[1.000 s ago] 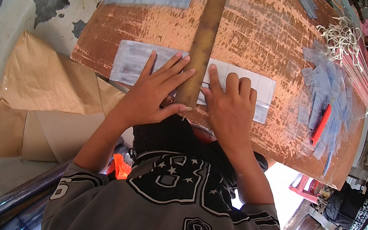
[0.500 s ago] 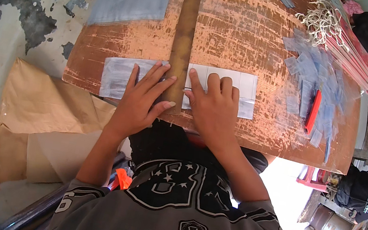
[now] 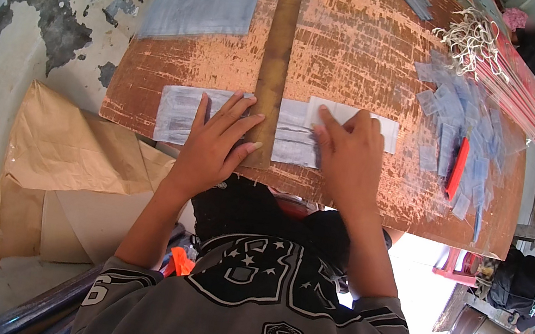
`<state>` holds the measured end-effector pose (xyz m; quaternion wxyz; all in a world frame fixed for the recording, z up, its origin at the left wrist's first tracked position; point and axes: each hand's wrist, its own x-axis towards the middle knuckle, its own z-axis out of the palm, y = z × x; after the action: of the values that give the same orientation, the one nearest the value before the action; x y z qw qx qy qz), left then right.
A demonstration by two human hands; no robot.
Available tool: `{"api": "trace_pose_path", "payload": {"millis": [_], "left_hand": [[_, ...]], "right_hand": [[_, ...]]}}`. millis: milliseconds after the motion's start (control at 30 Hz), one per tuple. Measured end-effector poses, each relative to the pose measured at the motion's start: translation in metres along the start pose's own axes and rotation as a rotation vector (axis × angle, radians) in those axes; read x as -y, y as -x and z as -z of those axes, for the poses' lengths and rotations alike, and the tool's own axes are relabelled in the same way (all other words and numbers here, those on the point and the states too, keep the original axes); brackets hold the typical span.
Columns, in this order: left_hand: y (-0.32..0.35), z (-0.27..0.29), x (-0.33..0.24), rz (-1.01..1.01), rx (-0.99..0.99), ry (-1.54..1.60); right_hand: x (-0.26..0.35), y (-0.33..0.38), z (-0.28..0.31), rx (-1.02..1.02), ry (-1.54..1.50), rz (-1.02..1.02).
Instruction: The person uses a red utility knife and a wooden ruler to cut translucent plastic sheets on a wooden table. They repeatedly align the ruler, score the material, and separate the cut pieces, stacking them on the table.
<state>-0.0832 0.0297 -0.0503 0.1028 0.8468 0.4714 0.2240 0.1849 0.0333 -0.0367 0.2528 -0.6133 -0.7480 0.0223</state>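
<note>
Crosswise, a brown bar lies on a cloudy grey strip under the wide-spread left hand. The right hand touches a white card; whether it pinches, I cannot tell. Beneath both hands is a scuffed table; rightward lies 1 red tool, leftward brown paper.

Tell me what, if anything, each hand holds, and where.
The left hand presses on the brown bar near its closest end, not wrapped around it. The right hand touches the white card toward its left end; whether it grips cannot be told.
</note>
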Motion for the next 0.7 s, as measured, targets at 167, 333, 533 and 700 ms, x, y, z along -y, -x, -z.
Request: {"api": "trace_pose_path", "payload": {"millis": [167, 333, 533, 700], "left_hand": [[-0.004, 0.002, -0.003, -0.003, -0.011, -0.001], [-0.005, 0.002, -0.003, 0.006, -0.020, 0.018], [-0.013, 0.002, -0.005, 0.006, -0.061, 0.064], [-0.019, 0.003, -0.005, -0.013, -0.065, 0.082]], "right_hand": [[-0.037, -0.003, 0.014, -0.078, 0.058, -0.071], [-0.059, 0.002, 0.026, -0.194, 0.016, -0.135], [-0.071, 0.019, 0.044, -0.354, -0.056, -0.204], [-0.103, 0.040, 0.057, -0.444, 0.020, -0.285]]}}
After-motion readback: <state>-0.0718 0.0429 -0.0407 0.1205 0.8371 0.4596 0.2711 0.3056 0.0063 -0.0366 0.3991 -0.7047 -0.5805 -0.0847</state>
